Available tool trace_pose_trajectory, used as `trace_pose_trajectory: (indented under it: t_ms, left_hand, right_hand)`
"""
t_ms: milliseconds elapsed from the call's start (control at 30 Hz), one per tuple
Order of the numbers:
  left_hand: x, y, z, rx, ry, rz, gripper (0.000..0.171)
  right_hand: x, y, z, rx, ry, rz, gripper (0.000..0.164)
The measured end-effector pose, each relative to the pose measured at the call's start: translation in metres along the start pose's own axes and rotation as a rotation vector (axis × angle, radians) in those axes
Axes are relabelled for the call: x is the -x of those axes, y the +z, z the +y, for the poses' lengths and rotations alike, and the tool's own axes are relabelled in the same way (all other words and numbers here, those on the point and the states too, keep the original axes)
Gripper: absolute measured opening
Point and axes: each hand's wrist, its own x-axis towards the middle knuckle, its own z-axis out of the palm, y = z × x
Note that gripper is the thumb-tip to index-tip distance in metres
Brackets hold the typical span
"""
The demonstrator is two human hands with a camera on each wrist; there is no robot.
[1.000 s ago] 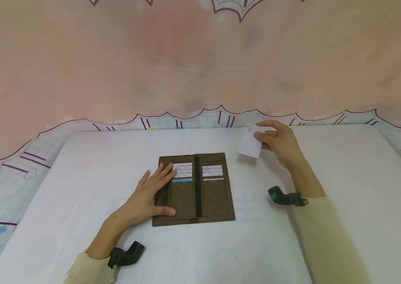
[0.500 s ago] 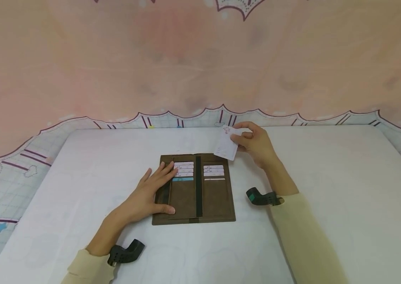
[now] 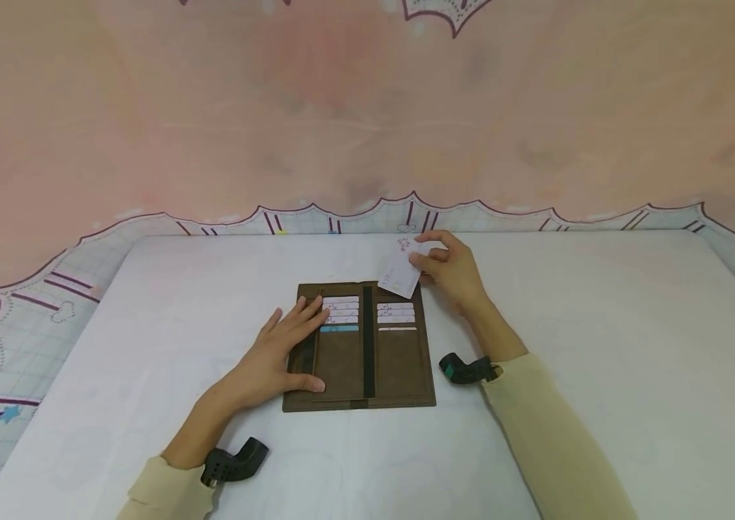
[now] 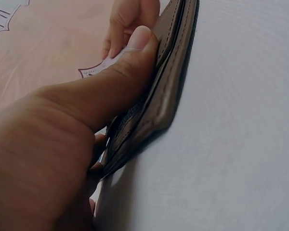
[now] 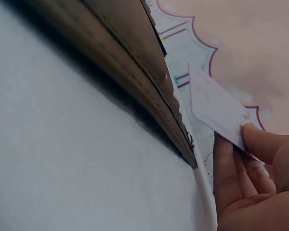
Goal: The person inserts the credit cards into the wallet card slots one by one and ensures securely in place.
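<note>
An unfolded brown wallet [image 3: 400, 368] lies on the white table, with white cards [image 3: 396, 313] in its right slots and white and blue-edged cards [image 3: 340, 312] in its left ones. My left hand [image 3: 276, 354] rests on the wallet's left side, fingers spread and thumb near the lower edge; the left wrist view shows that thumb [image 4: 120, 72] lying over the brown edge. Between thumb and fingers my right hand [image 3: 454, 274] pinches a white card [image 3: 400, 269] with small reddish marks. The card tilts over the wallet's top right edge, as the right wrist view also shows the card [image 5: 221, 106] beside the wallet.
The white table [image 3: 601, 303] stretches out on both sides of the wallet. Behind its far edge hangs a peach cloth [image 3: 341, 130] with a scalloped white border. Black wrist cameras [image 3: 237, 462] sit at both sleeves.
My right hand has carried the pinched card leftward, from the table's right side to over the wallet's top right edge. The left hand has stayed on the wallet.
</note>
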Motion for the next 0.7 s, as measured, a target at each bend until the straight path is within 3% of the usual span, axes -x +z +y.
trace_pose_trajectory:
  t_ms: [500, 700]
  left_hand:
    - [0.0002, -0.0019, -0.0007, -0.017, -0.021, -0.026, 0.104]
    - [0.0008, -0.0006, -0.0013, -0.007, -0.012, -0.016, 0.104]
  right_hand:
    - [0.0000, 0.0039, 0.0065, 0.055, -0.022, -0.033, 0.032]
    - [-0.0003, 0.0036, 0.0075, 0.126, -0.011, -0.058, 0.030]
